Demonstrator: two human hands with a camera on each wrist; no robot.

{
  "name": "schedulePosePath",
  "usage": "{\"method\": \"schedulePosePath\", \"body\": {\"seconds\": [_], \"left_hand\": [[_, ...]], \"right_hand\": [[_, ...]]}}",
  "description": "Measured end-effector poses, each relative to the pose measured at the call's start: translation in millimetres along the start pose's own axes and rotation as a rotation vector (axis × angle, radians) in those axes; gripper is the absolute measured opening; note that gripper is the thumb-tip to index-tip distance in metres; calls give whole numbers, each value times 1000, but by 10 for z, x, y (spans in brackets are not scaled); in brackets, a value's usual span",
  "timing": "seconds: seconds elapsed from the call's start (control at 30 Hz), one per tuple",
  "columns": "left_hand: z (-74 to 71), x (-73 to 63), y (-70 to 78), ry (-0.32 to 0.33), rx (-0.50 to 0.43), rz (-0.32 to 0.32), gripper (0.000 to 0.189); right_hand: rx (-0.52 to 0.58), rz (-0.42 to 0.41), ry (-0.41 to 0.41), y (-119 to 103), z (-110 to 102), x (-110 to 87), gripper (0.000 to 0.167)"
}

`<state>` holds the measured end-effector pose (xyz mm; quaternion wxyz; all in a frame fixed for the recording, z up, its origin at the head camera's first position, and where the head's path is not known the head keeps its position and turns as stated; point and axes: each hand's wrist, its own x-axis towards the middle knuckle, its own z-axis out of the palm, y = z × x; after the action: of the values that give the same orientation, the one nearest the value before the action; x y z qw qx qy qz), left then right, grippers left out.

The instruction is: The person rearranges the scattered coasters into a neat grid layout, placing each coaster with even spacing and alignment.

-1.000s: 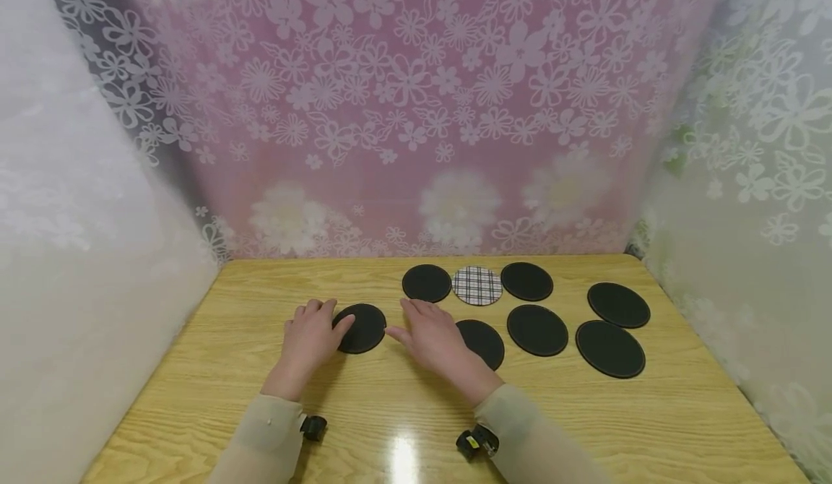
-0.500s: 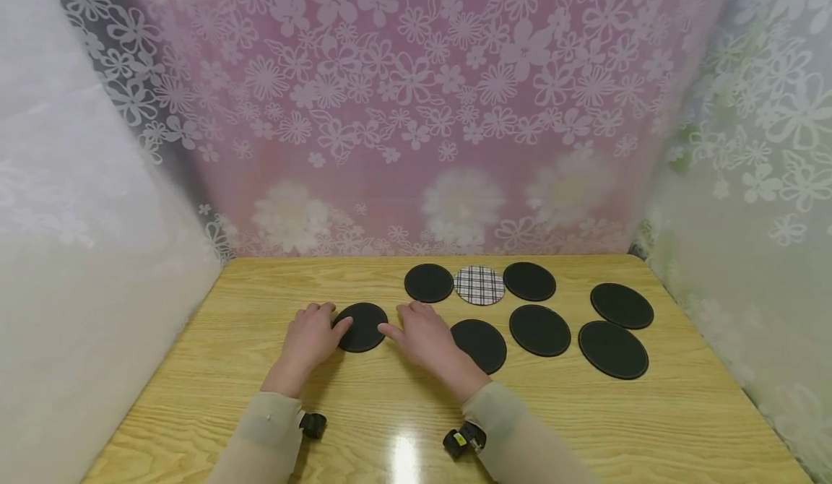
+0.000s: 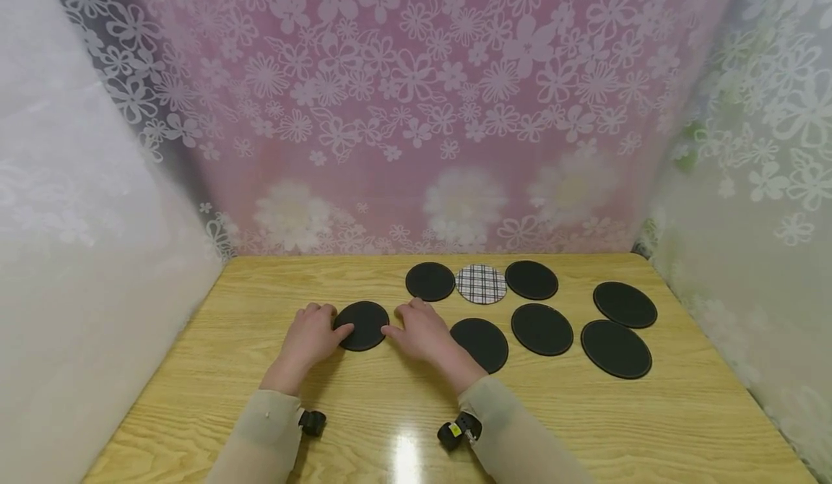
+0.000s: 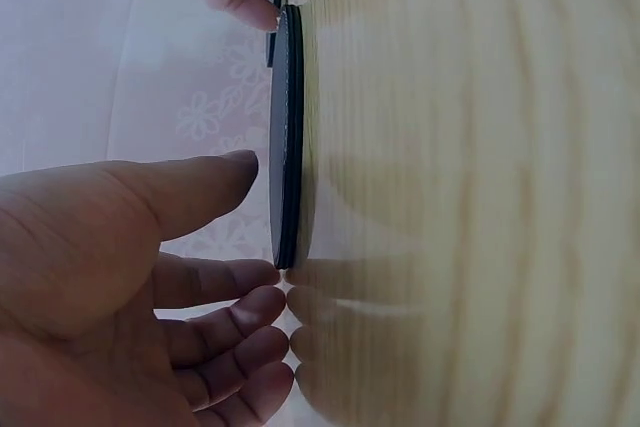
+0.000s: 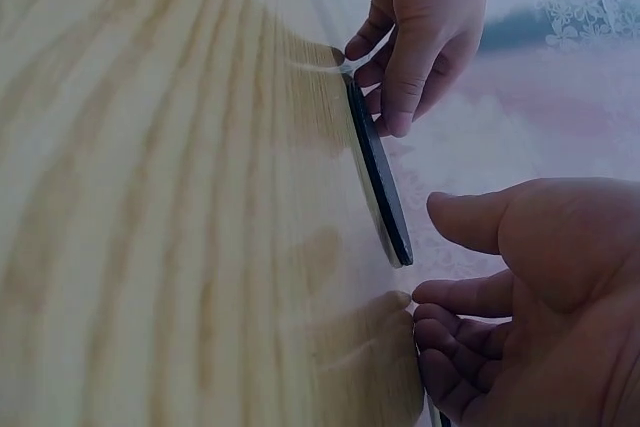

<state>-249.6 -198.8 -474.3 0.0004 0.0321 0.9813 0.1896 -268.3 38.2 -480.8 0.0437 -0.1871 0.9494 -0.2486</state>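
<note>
A round black coaster (image 3: pixel 362 326) lies flat on the wooden table between the two hands. Its dark edge looks layered in the left wrist view, where the coaster (image 4: pixel 287 137) is seen from the side. My left hand (image 3: pixel 312 334) is at its left rim, fingertips down by the edge and thumb raised over the top, apart from it in the left wrist view. The right hand (image 3: pixel 424 332) sits at the right rim, fingers slightly bent near the tabletop. In the right wrist view its thumb hovers off the coaster (image 5: pixel 378 172).
Several more black coasters lie to the right, among them one beside the right forearm (image 3: pixel 484 343) and one at the far right (image 3: pixel 616 349). A plaid coaster (image 3: pixel 481 284) is in the back row. Floral curtains (image 3: pixel 416 108) enclose the table (image 3: pixel 364 426).
My right hand has shifted left and nearer to the coaster's right rim. The left hand has stayed nearly in place. The coasters lie as before, with a slight shift of the view.
</note>
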Motion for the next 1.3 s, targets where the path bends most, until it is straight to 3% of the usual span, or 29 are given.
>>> {"method": "schedulePosePath", "body": {"seconds": [0.63,1.03,1.3], "left_hand": [[-35,-31,70,3,1,-25,45],[-28,-44,80,15,-4,-48,44],[-21,-36,94,21,-5,-50,44]], "right_hand": [[70,27,-41,-87,22,29,49],[47,46,-45,-118,32,19,50],[128,58,-68,-105,10,11,48]]}}
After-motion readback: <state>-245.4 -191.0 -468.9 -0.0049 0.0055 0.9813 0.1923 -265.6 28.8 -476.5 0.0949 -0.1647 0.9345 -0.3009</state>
